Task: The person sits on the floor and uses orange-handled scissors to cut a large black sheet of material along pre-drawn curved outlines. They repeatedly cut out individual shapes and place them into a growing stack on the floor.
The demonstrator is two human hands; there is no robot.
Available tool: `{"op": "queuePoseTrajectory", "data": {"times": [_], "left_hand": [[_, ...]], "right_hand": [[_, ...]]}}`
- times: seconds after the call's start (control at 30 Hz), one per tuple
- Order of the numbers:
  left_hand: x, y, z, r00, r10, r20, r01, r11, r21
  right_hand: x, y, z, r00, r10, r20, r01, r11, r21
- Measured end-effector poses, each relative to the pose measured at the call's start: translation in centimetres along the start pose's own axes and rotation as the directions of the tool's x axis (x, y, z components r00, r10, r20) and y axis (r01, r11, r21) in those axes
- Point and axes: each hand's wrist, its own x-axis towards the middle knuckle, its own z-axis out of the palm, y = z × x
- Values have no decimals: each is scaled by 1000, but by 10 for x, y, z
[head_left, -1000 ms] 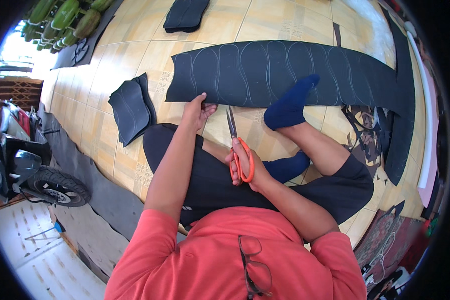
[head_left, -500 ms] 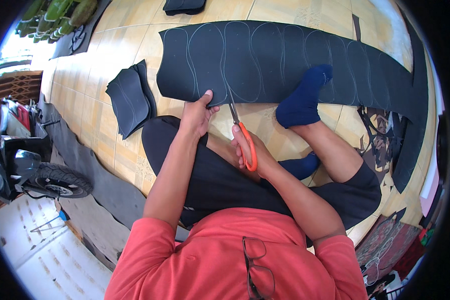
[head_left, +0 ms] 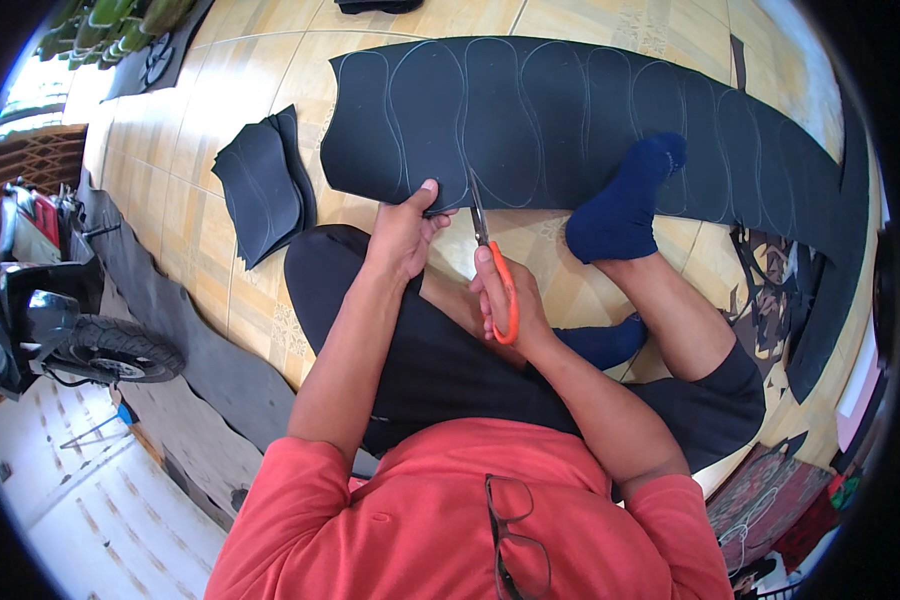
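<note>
**Scissors at the edge of the black sheet**

The left hand (head_left: 407,228) pinches the near edge of the big black sheet (head_left: 590,120) on the tiled floor (head_left: 230,290), fingers closed on it; the right hand (head_left: 505,300) is curled tight around the orange scissors (head_left: 495,270); their blades touch the sheet's edge, just beside the left hand; a blue sock (head_left: 620,205) rests on the sheet.

Only one view on my end: head-worn fisheye, looking steeply down, close over the hands. Rubber sheet (head_left: 590,120) runs just beyond the fingers (head_left: 425,205), floor (head_left: 200,150) curves off left, straight edges bow near the rim.
</note>
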Motion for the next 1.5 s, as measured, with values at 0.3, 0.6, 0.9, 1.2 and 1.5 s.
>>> {"op": "queuePoseTrajectory", "data": {"times": [0.3,0.6,0.9,1.2,1.5], "left_hand": [[-18,-2,7,999,36,-9,-36,998,-58],[-28,0,3,1000,-18,22,21,987,-161],[-61,1,14,998,-39,40,47,975,-217],[-104,6,24,982,-157,108,179,951,-251],[-121,4,27,981,-135,139,174,931,-320]], "right_hand": [[22,7,2,997,-74,-6,74,997,38],[14,4,-3,987,-160,-26,157,982,-105],[11,-2,5,963,-260,-69,248,957,-148],[4,-23,29,954,-276,-118,282,959,36],[32,7,29,778,-610,-151,573,788,-226]]}}
